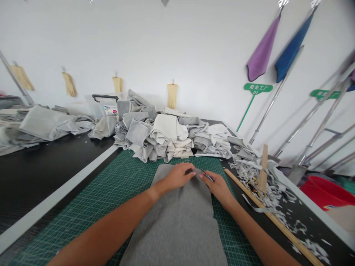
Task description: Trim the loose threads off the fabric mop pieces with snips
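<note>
A long piece of grey cloth (pixel 181 221) lies over the green cutting mat (pixel 105 195) and runs toward me. At its far end, my left hand (pixel 181 174) pinches the edge, lifting it slightly off the mat. My right hand (pixel 217 186) is closed around small snips (pixel 208 176) with a bluish handle, just right of the left fingers. The tips of the snips point at the raised cloth edge; whether they touch it is too blurred to tell.
Beyond the mat stands a heap of folded grey and white cloths (pixel 166 129). Wooden strips (pixel 277 218) and cloth scraps (pixel 249 168) lie at the right. A clear plastic box (pixel 95 107) is behind, a red bucket (pixel 327 192) far right. More cloths (pixel 47 122) lie left.
</note>
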`<action>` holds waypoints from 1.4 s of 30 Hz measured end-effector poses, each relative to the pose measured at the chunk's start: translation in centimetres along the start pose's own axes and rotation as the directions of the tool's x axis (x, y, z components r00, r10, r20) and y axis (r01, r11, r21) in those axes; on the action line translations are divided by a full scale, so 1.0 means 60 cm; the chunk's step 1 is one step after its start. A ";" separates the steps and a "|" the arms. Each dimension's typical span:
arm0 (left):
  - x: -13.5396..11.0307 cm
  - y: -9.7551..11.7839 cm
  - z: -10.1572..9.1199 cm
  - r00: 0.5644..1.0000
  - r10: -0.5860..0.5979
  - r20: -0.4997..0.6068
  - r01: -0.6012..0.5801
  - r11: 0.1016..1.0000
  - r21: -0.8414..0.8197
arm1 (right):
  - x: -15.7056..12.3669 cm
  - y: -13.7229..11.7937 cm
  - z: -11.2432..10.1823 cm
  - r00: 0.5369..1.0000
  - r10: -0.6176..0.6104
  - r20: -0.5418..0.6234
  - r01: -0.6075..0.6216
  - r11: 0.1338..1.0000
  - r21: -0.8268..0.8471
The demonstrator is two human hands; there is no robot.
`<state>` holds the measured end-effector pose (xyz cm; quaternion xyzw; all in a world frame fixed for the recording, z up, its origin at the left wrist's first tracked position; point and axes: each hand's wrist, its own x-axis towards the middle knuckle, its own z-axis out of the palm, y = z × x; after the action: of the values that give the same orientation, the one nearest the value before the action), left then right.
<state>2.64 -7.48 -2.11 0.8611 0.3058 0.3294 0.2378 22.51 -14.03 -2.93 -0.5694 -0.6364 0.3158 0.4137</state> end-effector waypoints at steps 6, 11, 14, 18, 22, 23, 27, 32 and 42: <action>-0.002 -0.013 0.008 0.997 -0.055 -0.044 0.049 0.988 -0.145 | -0.003 -0.005 0.002 0.997 -0.066 -0.032 0.064 0.996 -0.068; -0.001 -0.015 0.015 0.997 -0.065 -0.037 0.052 0.954 -0.294 | -0.008 -0.012 0.002 0.995 -0.099 -0.032 0.096 0.993 -0.071; -0.002 -0.012 0.011 0.998 -0.065 -0.024 0.051 0.924 -0.379 | -0.010 -0.016 0.000 0.997 -0.065 -0.043 0.063 0.997 -0.032; -0.004 -0.002 0.006 0.996 -0.095 0.005 0.087 0.896 -0.436 | -0.015 -0.024 0.000 1.000 -0.023 -0.005 0.023 1.000 0.014; -0.003 0.007 0.008 0.994 -0.111 0.007 0.101 0.872 -0.479 | -0.022 -0.037 0.002 0.999 -0.035 0.029 0.035 0.999 0.016; -0.003 0.008 0.009 0.994 -0.111 0.003 0.098 0.865 -0.493 | -0.024 -0.040 0.002 0.999 -0.038 0.029 0.038 0.999 0.016; -0.003 0.011 0.014 0.992 -0.125 -0.017 0.097 0.841 -0.532 | -0.028 -0.048 0.003 0.999 -0.039 0.036 0.037 0.998 0.045; -0.005 0.018 0.010 0.988 -0.153 -0.032 0.112 0.836 -0.537 | -0.029 -0.045 0.005 1.000 -0.018 0.010 0.017 1.000 0.026; -0.002 0.007 0.019 0.981 -0.191 -0.045 0.137 0.828 -0.544 | -0.031 -0.042 0.003 0.998 -0.056 0.024 0.057 0.998 -0.033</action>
<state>3.51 -8.09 -2.69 0.7133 0.2851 0.4217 0.4818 21.19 -16.24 -1.10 -0.5543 -0.6621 0.2999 0.4055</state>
